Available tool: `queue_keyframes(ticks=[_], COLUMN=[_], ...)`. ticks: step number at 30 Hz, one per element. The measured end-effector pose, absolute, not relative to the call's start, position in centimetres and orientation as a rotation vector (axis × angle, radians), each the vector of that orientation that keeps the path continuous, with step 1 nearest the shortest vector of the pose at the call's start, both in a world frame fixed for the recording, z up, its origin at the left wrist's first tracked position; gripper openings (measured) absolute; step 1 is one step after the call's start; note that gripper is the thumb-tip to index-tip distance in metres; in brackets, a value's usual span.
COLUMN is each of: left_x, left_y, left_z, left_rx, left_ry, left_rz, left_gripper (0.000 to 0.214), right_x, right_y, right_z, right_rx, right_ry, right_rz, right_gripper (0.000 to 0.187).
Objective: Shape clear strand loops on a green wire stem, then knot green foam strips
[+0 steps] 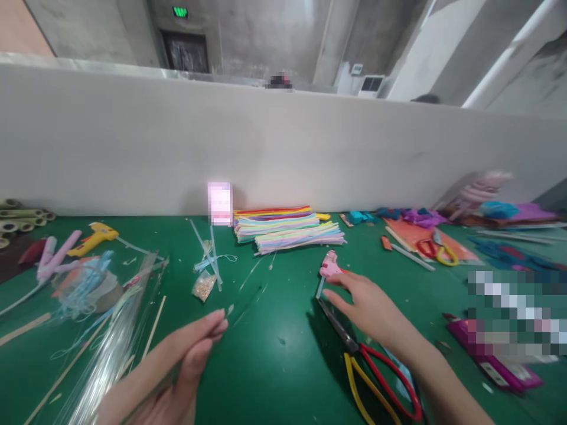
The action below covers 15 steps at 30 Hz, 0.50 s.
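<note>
My left hand (181,360) is low at left of centre, its fingers bent and pressed together. A small translucent scrap (230,309) shows right by the fingertips; whether they hold it or anything else is hard to make out. Farther right, my right hand (365,304) stretches over the green table (274,360), thumb and forefinger apart. Its fingertips are at a pink glue gun (330,264), whose translucent glue stick (321,287) pokes out toward me. Below that hand lie large scissors (349,342) with one red and one yellow handle loop, partly behind the forearm.
Bundled pipe cleaners (292,233) lie by the white partition (283,147). A bead bag (204,286) sits left of centre. Clear film sleeves (115,348) and a yellow glue gun (94,238) are at left. Smaller scissors (438,248) and a purple box (491,354) are at right.
</note>
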<state>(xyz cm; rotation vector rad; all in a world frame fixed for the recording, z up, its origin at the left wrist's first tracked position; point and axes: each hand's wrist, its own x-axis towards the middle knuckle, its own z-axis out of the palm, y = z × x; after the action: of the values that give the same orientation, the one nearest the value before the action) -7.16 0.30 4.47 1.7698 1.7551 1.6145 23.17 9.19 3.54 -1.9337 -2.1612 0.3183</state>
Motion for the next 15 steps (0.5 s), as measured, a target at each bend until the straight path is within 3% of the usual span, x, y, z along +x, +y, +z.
queue_keyframes(ticks=[6, 15], left_x=[-6.2, -5.5], left_y=[2.4, 7.0], left_z=[8.5, 12.3], left_rx=[1.762, 1.948], left_ry=[1.668, 1.53], left_rz=[1.468, 1.391], left_gripper=[0.018, 0.019], right_x=[26.0, 27.9], right_y=[13.8, 14.8], right_z=[-1.4, -3.1], right_rx=[-2.185, -2.04], right_ry=[-2.106, -2.055], right_rz=[0.024, 0.025], right_gripper=[0.033, 0.029])
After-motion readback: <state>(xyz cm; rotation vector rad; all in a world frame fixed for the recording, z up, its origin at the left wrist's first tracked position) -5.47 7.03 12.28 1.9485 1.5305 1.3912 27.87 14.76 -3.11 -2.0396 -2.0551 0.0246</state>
